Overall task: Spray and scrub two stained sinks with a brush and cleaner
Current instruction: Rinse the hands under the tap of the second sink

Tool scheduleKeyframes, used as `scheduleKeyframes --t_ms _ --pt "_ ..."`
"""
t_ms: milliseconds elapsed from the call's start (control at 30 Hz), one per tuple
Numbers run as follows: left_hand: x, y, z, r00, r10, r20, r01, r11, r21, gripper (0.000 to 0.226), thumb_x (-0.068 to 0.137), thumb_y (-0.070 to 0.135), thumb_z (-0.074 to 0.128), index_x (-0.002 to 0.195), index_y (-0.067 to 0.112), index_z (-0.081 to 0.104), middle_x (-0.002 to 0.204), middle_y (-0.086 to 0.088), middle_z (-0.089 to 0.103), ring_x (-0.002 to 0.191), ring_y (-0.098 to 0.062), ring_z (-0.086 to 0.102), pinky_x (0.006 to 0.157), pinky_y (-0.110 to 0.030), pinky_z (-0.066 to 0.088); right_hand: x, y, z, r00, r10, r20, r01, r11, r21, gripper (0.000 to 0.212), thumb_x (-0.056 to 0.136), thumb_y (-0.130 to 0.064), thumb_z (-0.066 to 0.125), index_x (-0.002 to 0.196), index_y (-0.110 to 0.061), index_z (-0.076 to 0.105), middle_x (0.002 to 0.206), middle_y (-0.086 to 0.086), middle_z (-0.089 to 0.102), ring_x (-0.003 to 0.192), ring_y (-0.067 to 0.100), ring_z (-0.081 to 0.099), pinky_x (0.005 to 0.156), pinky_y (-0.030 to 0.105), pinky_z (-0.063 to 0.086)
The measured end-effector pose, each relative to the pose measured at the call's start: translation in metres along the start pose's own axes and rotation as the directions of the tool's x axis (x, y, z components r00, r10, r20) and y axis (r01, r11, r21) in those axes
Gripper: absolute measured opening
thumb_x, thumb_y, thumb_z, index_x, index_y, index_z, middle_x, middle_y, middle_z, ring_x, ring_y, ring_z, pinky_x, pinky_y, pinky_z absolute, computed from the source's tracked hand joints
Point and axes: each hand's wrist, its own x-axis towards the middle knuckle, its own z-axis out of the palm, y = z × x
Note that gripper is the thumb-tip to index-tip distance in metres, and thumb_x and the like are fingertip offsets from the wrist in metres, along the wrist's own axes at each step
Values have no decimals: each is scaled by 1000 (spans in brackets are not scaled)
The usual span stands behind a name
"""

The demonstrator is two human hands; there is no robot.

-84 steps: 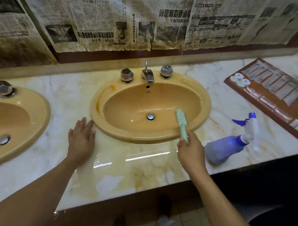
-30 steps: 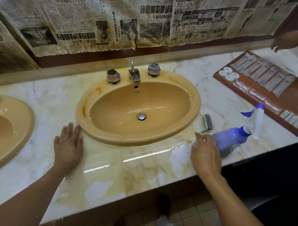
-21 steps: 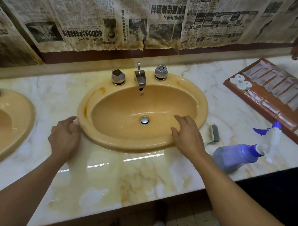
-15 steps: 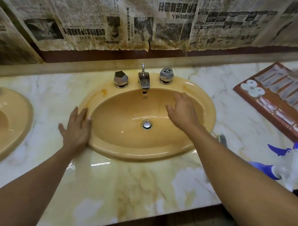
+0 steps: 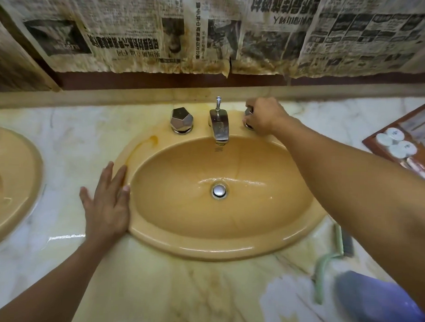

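Right grip [image 5: 261, 118], arm stretched over the sink [image 5: 203, 251], curls round the right tap knob [image 5: 248, 111]; the brush [image 5: 337, 240] lies well apart on the tabletop [image 5: 154, 291]. Left grip [image 5: 106, 203] lies flat, fingers straight, at the sink's rim.

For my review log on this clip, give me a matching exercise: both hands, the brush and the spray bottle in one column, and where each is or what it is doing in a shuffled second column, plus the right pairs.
Column one
1. left hand
2. right hand
3. brush
4. spray bottle

Column two
A. grips the right tap knob
B. purple, blurred, at the counter's near right edge
C. rests flat at the sink's left rim
D. lies on the counter just right of the sink

Pairs: 1-C, 2-A, 3-D, 4-B
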Motion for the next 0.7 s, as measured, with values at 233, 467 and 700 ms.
scheduleKeyframes --t_ms 233,467,700 --pt "4 -2 0 1000 22 17 -23 999 28 59 104 51 20 160 37 33 171 13 12 157 -12 16 123 -50 -10 4 12 -14 974 -177 141 195 972 -130 48 90 -29 70 137 -27 58 136 8 61 120 33 56 101 46 50" --pt "5 -4 0 999 33 19 -34 999 36 60 103 51 20 159 36 33 172 12 12 157 -12 16 123 -51 -9 4 13 -18 960 -228 163 259 942 -211 54 93 -20 72 144 -23 54 146 9 55 129 33 52 107 48 45" --pt "5 -3 0 1000 20 24 -20 1000 15 61 101 52 19 159 37 33 171 15 10 157 -9 15 125 -53 -10 -61 -20 28 832 149 -534 61 933 356 29 101 -22 52 122 -10 68 121 12 66 113 29 58 91 34 42"
